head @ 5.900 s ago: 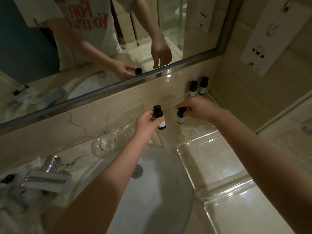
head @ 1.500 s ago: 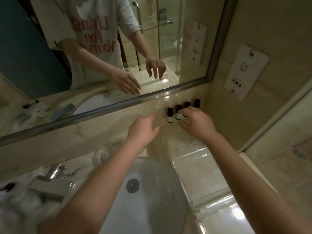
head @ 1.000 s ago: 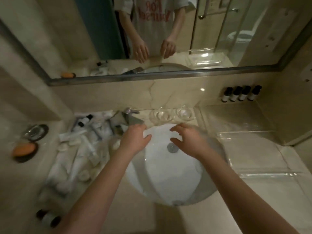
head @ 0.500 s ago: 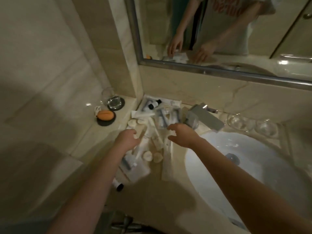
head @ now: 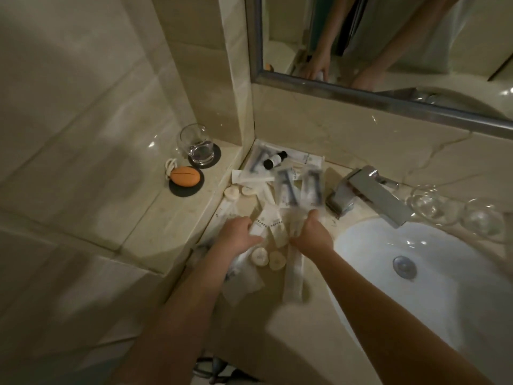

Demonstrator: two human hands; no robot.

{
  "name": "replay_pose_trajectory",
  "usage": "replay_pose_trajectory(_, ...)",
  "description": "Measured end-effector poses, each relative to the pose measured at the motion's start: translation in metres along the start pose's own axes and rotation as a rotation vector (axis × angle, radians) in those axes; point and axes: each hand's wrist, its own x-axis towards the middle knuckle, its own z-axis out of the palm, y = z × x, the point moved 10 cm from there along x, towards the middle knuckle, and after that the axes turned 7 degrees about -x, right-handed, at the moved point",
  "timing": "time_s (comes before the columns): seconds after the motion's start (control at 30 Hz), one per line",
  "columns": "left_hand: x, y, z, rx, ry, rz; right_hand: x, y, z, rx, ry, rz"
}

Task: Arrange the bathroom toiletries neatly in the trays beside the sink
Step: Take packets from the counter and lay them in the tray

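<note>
A loose pile of toiletries [head: 277,190] lies on the counter left of the sink: wrapped razors [head: 288,187], white packets, round soaps [head: 260,256] and a small dark bottle [head: 274,159] at the back. My left hand [head: 237,236] grips a white packet [head: 265,222] at the near side of the pile. Beside it, my right hand [head: 313,234] curls round the top of a long clear-wrapped packet [head: 294,276]; blur hides the exact grip. No tray is in view.
The white sink basin [head: 430,287] and chrome tap [head: 369,193] are to the right, with two glass bowls [head: 427,204] behind. On the left ledge stand a glass tumbler [head: 198,144] and an orange soap [head: 185,176] on a dark dish. The mirror [head: 388,37] hangs above.
My view swung from the dark bottles at the right of the sink to the pile on the left. Both hands moved over the basin and down onto the packets.
</note>
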Motion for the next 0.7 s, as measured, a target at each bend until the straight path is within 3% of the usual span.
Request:
replay_pose_trajectory(0.13,0.004,0.001,0.007,-0.010,-0.009,-0.017,0.002,0.007,0.004,0.179,0.030,0.041)
replay_pose_trajectory(0.23,0.000,0.004,0.000,-0.125,0.037,-0.018,0.001,0.015,-0.001,0.240,-0.022,0.028)
replay_pose_trajectory(0.5,-0.014,0.027,-0.024,-0.363,0.155,0.109,-0.023,0.023,-0.025,0.709,-0.150,-0.032)
replay_pose_trajectory(0.7,-0.030,0.064,-0.044,-0.486,0.210,0.214,-0.049,0.016,-0.062,0.896,-0.061,-0.123)
